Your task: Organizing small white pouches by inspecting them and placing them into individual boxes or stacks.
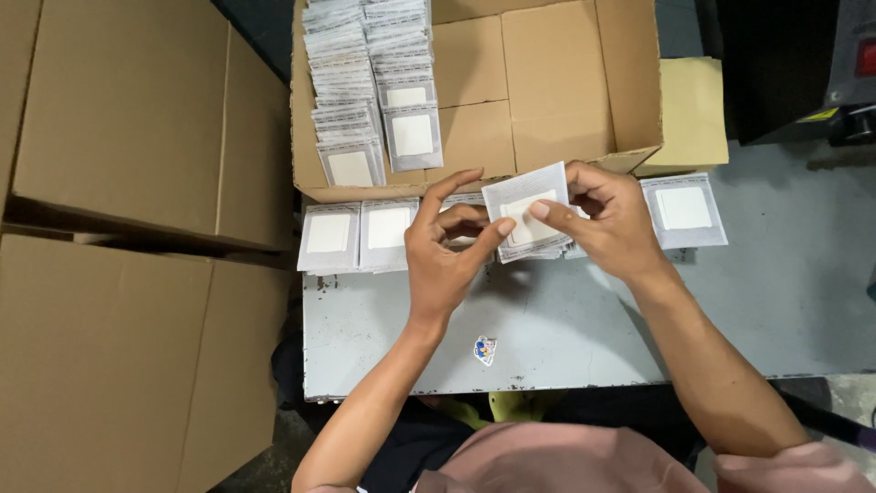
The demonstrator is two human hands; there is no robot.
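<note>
**Small stack held at the table's far edge**

We pinch a small stack of white square packets (527,212) between both hands: left hand (447,260) at its near-left corner, right hand (607,224) thumb on top. It sits at the table (566,329) far edge, beside the open cardboard box (547,82). A loose pinch could fan the stack and scatter packets.

The packet (527,212) in my grip is thin, glossy clear film over a matt white pad. At twelve o'clock the open box (547,82) is plain brown cardboard, matt and faintly fibrous. The tabletop (566,319) looks like painted metal, pale grey, dull, scuffed and chipped along its near edge, with a small shiny sticker (484,350) at six o'clock.
</note>
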